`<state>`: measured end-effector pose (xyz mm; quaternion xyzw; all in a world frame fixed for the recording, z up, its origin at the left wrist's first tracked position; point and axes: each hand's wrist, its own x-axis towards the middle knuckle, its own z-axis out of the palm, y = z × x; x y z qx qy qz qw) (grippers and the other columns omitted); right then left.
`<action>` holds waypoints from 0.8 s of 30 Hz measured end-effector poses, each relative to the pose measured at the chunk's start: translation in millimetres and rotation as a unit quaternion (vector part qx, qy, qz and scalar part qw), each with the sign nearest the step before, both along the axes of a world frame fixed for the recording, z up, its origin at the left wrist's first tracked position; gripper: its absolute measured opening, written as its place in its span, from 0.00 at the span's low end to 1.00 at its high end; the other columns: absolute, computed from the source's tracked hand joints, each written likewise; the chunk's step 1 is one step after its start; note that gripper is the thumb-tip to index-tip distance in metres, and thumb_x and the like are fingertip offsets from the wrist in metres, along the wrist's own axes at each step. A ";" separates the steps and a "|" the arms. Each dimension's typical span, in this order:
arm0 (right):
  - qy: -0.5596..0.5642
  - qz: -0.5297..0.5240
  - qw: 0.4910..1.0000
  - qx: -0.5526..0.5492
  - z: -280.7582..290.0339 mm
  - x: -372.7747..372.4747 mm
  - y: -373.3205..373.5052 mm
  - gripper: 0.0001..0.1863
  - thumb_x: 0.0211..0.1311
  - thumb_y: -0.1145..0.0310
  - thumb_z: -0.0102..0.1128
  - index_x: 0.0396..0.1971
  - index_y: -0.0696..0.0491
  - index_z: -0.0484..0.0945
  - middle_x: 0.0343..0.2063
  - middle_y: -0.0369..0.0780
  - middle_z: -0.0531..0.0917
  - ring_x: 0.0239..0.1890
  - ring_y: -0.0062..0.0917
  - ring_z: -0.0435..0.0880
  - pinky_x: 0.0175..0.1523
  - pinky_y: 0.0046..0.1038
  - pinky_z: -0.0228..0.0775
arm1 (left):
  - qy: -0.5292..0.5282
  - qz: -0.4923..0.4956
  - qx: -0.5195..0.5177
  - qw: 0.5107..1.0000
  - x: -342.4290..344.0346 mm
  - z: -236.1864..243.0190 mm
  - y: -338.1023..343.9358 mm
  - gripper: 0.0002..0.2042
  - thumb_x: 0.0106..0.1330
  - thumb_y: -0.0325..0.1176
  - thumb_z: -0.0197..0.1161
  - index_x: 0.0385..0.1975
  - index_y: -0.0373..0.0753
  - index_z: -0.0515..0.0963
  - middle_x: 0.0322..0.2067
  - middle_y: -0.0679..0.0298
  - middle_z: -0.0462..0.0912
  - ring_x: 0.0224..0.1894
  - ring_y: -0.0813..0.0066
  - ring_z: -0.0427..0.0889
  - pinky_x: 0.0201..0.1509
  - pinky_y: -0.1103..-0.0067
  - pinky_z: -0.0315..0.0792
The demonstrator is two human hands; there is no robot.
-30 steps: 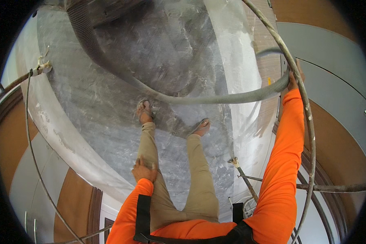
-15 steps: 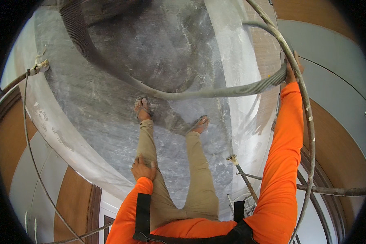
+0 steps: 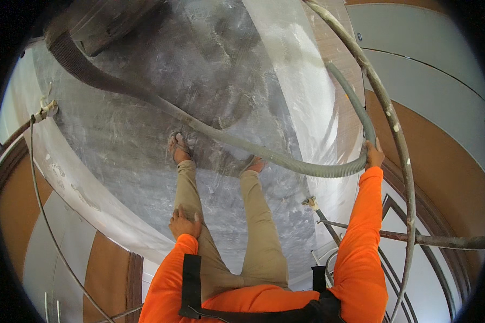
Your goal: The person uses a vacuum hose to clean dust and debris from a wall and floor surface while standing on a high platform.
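Observation:
A grey ribbed hose (image 3: 285,159) sags across the dusty grey surface, from a dark, dusty bulky object (image 3: 105,27) at the upper left to my right hand. My right hand (image 3: 374,155), arm stretched forward at the right, has its fingers wrapped round the hose where it bends. Beyond the hand the hose curves upward and away. My left hand (image 3: 184,222) lies on my left leg, fingers spread, holding nothing. Both my feet are on the surface, in sandals; the hose passes in front of the right one.
A stained pole or pipe (image 3: 394,124) curves down past my right arm, and a dark bar (image 3: 442,240) crosses it. Clamped pipe ends (image 3: 48,109) show at left. Pale strips (image 3: 83,185) edge the dusty surface (image 3: 221,81). Grey and brown panels (image 3: 420,48) surround it.
My right hand has come nearer and lower with the hose, whose bend dropped too. The view has shifted, showing more of the dark object. My left hand stays on the leg.

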<state>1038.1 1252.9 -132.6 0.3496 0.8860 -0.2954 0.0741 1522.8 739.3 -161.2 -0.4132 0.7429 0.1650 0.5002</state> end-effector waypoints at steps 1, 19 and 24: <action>-0.006 -0.010 1.000 0.003 3.5 12.2 4.2 0.35 0.56 0.71 0.69 0.67 0.54 0.72 0.60 0.47 0.78 0.50 0.31 0.82 0.54 0.32 0.74 | -0.003 -0.003 -0.004 1.000 3.0 -1.9 1.6 0.41 0.60 0.57 0.63 0.71 0.44 0.63 0.68 0.53 0.68 0.64 0.52 0.71 0.66 0.61 0.65; -0.299 -0.067 0.927 0.217 -8.4 167.4 179.8 0.33 0.60 0.57 0.59 0.62 0.61 0.74 0.54 0.51 0.82 0.49 0.34 0.85 0.54 0.28 0.75 | -0.008 -0.003 -0.026 1.000 7.7 4.1 1.5 0.41 0.60 0.55 0.64 0.73 0.45 0.61 0.68 0.53 0.67 0.65 0.52 0.71 0.67 0.61 0.64; -0.139 -0.195 0.956 0.169 -16.4 159.4 154.3 0.35 0.59 0.64 0.64 0.67 0.54 0.70 0.55 0.46 0.81 0.52 0.41 0.82 0.57 0.40 0.74 | 0.006 0.005 -0.007 1.000 7.1 1.7 -1.3 0.41 0.60 0.55 0.64 0.73 0.45 0.61 0.68 0.52 0.68 0.65 0.51 0.71 0.67 0.60 0.65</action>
